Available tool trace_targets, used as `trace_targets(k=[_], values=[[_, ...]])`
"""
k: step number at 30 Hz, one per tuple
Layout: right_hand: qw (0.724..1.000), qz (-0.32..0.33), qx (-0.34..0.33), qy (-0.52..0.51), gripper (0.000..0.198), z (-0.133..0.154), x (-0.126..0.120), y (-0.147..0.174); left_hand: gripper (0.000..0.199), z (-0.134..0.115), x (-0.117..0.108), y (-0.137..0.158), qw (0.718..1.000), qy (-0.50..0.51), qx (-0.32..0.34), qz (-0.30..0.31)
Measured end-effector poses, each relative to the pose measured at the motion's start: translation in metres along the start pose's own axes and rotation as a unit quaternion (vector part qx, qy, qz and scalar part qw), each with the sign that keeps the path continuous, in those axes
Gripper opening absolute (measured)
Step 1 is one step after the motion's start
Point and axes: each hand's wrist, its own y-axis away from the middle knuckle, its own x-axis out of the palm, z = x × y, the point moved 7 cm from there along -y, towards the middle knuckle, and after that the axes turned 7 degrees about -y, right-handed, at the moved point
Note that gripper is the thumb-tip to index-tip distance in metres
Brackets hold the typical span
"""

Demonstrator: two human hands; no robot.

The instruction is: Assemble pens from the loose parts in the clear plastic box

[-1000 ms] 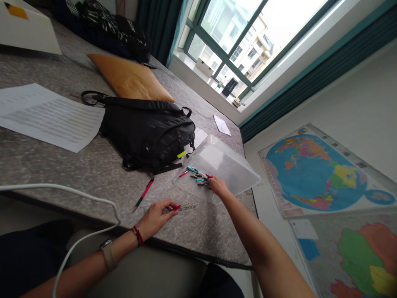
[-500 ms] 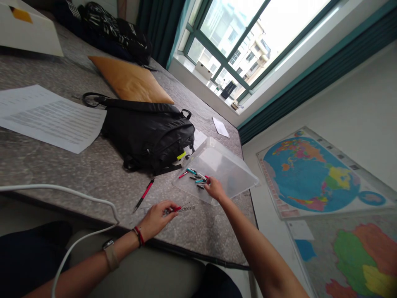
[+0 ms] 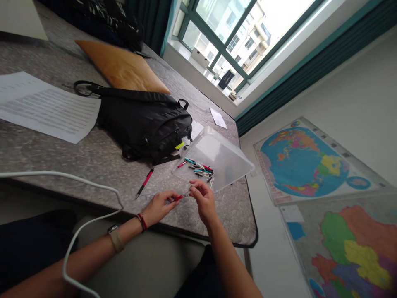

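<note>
My left hand (image 3: 160,205) is closed, its fingertips pinching a short red pen part (image 3: 178,198) just above the mattress-like grey surface (image 3: 173,182). Facing it, my right hand (image 3: 204,202) has thumb and forefinger pressed together near the tip of that part. Whatever lies between the right fingers is too small to make out. Beyond my hands, a clear plastic box (image 3: 235,163) holds several red, teal, black and silver pen pieces (image 3: 201,169). To the left of it, a red and black pen (image 3: 144,183) rests on the grey surface.
A black backpack (image 3: 145,124) lies behind the pen, with a brown envelope (image 3: 127,66) beyond it. Printed paper (image 3: 52,109) is at left. A white cable (image 3: 89,180) loops across the near edge. Wall maps (image 3: 304,159) hang at right.
My right hand has come out of the plastic box and moved toward me, up to the red pen part in my left hand. The left hand keeps its hold. The view has shifted slightly.
</note>
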Motion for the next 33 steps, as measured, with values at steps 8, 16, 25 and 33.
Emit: trace_targets(k=[8,16,25,33], values=[[1.000,-0.004,-0.011,0.014,0.016,0.007,-0.004,0.003,0.027,-0.006,-0.004,-0.001,1.000,0.010,0.001,-0.006],[0.999,-0.011,-0.029,0.032,0.017,0.010,-0.003,0.001,0.027,-0.005,-0.004,-0.002,1.000,0.002,-0.005,-0.002],[0.999,-0.001,-0.021,0.050,0.018,-0.002,-0.008,0.005,0.029,-0.003,-0.004,-0.003,1.000,0.006,0.000,-0.007],[0.997,-0.015,-0.051,0.050,0.016,0.008,-0.011,0.007,0.029,-0.003,-0.001,-0.003,1.000,-0.005,0.000,-0.004]])
